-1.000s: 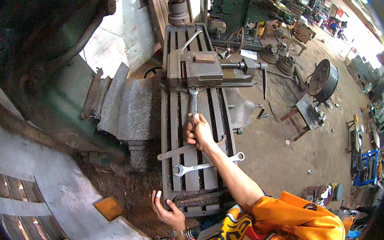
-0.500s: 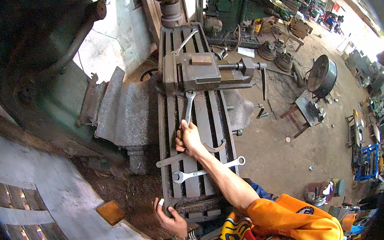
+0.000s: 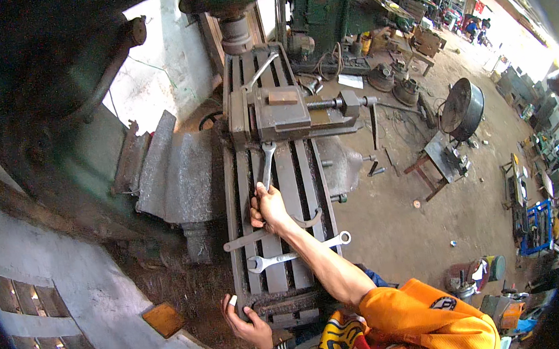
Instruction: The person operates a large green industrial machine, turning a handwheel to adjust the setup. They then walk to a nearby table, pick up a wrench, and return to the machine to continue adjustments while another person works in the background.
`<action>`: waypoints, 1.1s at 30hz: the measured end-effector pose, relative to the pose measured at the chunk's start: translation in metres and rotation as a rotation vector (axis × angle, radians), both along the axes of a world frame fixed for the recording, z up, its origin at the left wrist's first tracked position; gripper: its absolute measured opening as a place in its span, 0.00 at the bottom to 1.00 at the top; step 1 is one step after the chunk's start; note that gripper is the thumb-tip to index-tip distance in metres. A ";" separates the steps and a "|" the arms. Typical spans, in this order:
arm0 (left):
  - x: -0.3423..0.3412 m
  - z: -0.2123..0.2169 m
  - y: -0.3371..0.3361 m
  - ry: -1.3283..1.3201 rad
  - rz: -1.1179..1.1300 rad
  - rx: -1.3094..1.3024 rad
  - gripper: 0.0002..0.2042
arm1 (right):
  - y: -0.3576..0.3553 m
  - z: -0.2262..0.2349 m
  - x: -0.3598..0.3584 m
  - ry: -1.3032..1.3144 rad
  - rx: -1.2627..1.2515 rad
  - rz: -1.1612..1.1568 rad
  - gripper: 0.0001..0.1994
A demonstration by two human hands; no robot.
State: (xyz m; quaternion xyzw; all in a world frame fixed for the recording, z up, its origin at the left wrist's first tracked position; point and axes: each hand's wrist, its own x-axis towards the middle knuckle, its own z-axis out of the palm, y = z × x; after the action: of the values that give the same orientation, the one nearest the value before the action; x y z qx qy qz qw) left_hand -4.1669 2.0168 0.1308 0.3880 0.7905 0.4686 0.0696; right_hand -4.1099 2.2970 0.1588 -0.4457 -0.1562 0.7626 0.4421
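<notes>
Head view: wrench (image 3: 267,165) slanting further toward the left edge of the machine table (image 3: 275,281) than a second ago, apparently mid-turn.
Near left corner: left hand (image 3: 249,325) half-curled, empty; mid-table: right hand (image 3: 270,208) clenched around the wrench handle, wrench head just beside the vise (image 3: 281,116); crosswise nearer, hook spanner (image 3: 248,239) and silver spanner (image 3: 283,258), the latter past the right edge; farther right, workshop floor (image 3: 379,245) and black drum (image 3: 462,108).

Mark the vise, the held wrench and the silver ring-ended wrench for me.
Vise (image 3: 280,117), head view: middle of its body.
Held wrench (image 3: 267,167), head view: bare part of its shank.
Ring-ended wrench (image 3: 280,259), head view: handle near its open end.
</notes>
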 end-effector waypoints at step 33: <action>0.004 -0.008 0.001 -0.130 0.052 0.042 0.15 | 0.081 0.021 0.188 -0.529 0.302 0.610 0.20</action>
State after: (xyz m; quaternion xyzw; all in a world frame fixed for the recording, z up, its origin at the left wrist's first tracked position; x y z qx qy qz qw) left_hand -4.1625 2.0181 0.1230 0.3377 0.7840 0.5111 0.1004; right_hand -3.9217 2.3783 0.1803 -0.4896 -0.4986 0.6864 0.2016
